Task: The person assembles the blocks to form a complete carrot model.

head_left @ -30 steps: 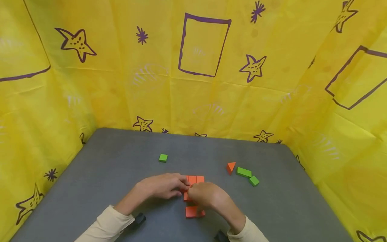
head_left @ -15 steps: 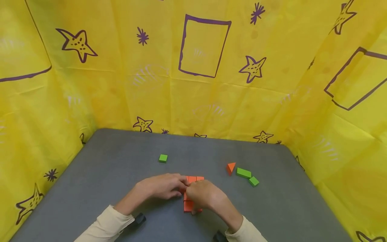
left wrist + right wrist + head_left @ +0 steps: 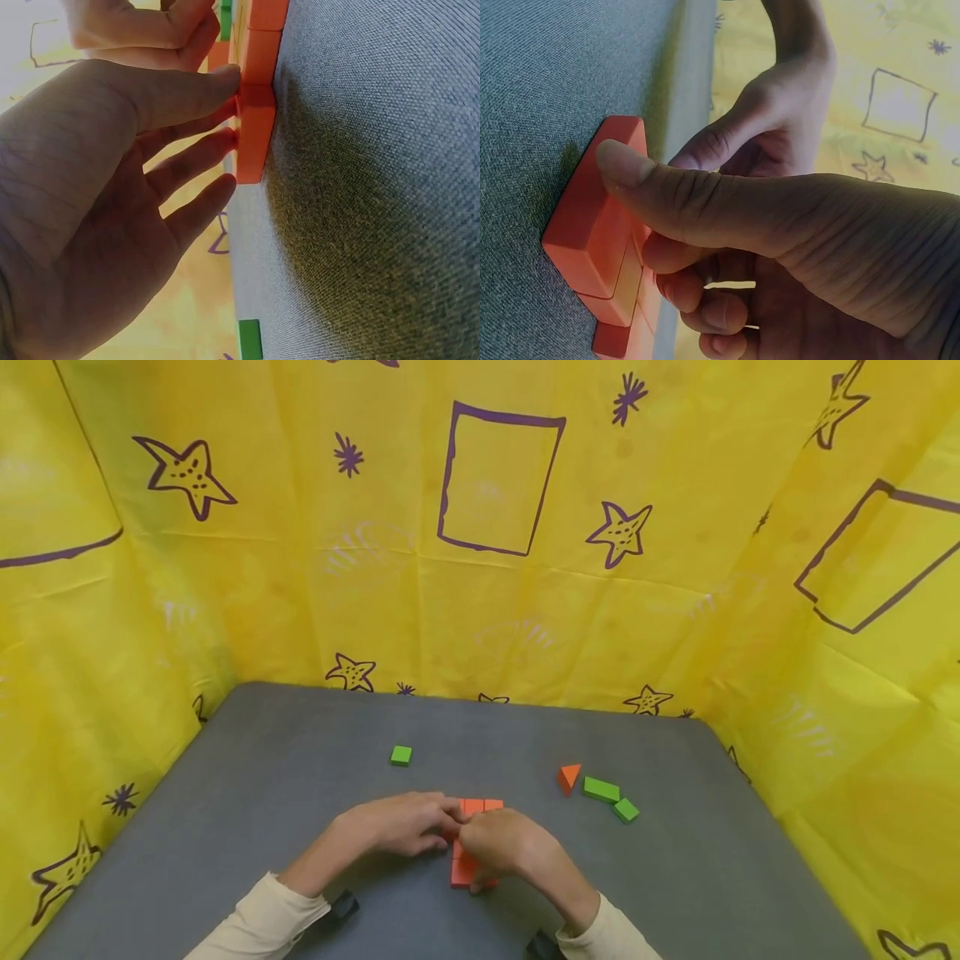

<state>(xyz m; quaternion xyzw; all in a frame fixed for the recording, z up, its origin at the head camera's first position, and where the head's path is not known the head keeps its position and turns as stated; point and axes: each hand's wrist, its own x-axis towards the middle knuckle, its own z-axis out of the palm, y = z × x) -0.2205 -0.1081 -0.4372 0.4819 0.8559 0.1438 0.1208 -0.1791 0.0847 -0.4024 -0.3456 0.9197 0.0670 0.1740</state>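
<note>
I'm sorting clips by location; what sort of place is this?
Probably an indoor, screened-off tabletop work area: patterned yellow cloth hangs behind and beside a gray table, with orange-red blocks on it.

Orange-red blocks (image 3: 462, 871), green blocks (image 3: 601, 790); yellow curtain (image 3: 300, 610), purple stars (image 3: 619, 533), faint, perhaps whitish streaks (image 3: 537, 633).

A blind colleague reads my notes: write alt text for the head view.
A left hand and a right hand touch orange-red blocks packed together on a grey table. Beyond lie three green blocks and an orange triangular block, before purple-patterned yellow cloth.
</note>
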